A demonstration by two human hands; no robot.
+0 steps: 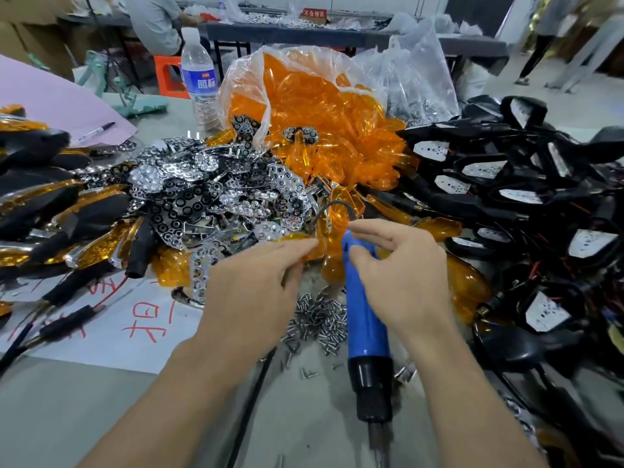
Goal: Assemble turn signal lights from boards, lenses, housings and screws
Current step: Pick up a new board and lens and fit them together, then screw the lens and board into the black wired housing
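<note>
My right hand (401, 275) grips a blue electric screwdriver (366, 329), which hangs upright with its black tip pointing down at the table. Just left of it, my left hand (256, 285) holds an orange lens (297, 238) by its near edge, with something dark under the fingers that I cannot make out. A heap of small screws (319, 320) lies between my wrists. Chrome reflector boards (216, 190) are piled at centre left. More orange lenses (337, 136) spill from a clear bag. Black housings with white boards (506, 184) are heaped at the right.
Finished black-and-orange lights (50, 224) lie at the left on white paper with red writing (128, 319). A water bottle (199, 76) stands behind the boards, and a pen (96, 131) lies on pink paper. A person sits at a far table.
</note>
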